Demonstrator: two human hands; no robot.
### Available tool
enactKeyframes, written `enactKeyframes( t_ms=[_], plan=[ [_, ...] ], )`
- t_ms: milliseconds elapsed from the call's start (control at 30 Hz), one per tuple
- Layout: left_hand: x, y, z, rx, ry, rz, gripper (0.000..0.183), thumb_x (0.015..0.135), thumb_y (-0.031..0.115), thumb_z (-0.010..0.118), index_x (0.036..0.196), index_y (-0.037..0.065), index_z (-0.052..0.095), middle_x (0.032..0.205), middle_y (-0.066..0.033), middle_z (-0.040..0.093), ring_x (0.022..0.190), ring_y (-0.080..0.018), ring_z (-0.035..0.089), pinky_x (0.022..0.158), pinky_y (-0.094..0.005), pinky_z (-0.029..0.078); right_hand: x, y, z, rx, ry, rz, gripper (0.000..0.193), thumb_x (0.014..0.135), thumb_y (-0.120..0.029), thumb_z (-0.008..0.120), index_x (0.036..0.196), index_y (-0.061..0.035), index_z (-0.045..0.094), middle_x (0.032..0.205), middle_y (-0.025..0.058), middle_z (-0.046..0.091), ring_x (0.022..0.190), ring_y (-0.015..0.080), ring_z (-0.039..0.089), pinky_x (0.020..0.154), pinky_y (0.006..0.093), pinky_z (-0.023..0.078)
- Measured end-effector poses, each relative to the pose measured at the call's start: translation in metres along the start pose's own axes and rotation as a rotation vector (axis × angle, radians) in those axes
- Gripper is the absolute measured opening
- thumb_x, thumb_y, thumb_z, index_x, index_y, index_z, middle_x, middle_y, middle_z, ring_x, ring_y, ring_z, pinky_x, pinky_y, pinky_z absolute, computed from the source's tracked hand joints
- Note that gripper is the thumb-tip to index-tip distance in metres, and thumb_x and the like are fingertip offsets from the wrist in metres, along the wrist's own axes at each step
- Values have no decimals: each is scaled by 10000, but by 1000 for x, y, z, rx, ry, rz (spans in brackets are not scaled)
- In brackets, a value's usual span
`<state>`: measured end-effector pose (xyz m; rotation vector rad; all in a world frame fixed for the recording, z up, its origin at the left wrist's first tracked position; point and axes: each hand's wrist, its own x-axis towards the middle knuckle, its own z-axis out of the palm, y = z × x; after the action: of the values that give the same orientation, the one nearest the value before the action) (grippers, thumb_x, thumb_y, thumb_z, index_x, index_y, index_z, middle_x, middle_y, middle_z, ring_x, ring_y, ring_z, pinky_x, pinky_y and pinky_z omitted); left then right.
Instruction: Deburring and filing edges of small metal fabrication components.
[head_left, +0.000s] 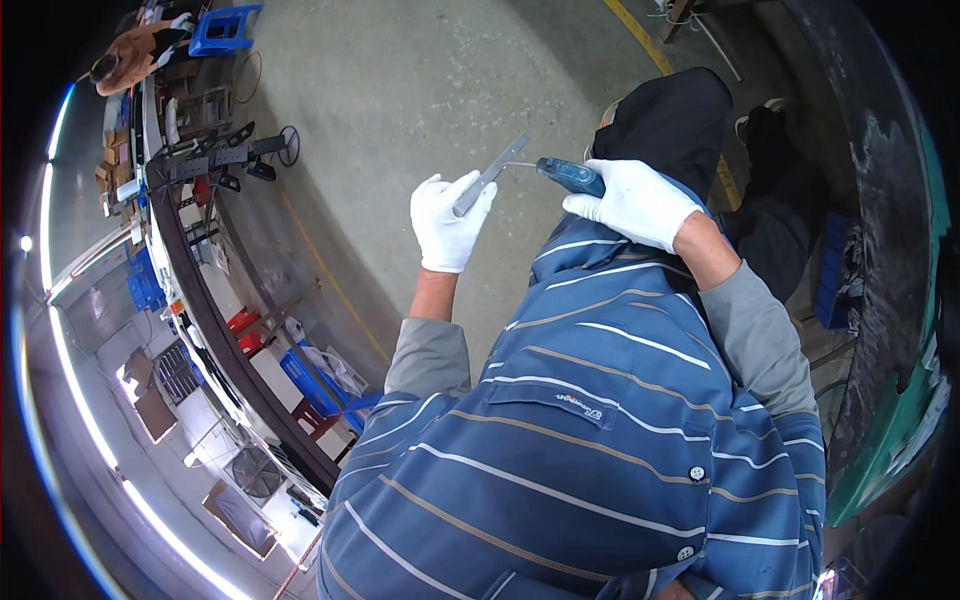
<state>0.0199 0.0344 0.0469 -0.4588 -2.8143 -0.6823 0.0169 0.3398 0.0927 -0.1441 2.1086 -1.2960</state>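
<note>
White lettering (582, 403) on shirt pocket (520, 397)

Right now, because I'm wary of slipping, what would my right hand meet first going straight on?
Your right hand holds a blue-handled tool whose shaft points at the flat metal strip in your left hand, so that strip likely comes first; whether they touch is unclear.

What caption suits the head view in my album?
Gloved left hand holds a metal strip; right hand, a blue-handled tool.
</note>
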Motion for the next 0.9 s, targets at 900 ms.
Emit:
enactKeyframes(
  t_ms=[900],
  plan=[
    [0,-1,-10,0,41,20,251,756,211,907,959,89,823,659,9,619,639,-193,601,972,-383,526,21,2,-7,-7,-15,123,457,1017,-414,671,1176,11,717,1016,126,717,882,244,689,902,327,541]
  ],
)
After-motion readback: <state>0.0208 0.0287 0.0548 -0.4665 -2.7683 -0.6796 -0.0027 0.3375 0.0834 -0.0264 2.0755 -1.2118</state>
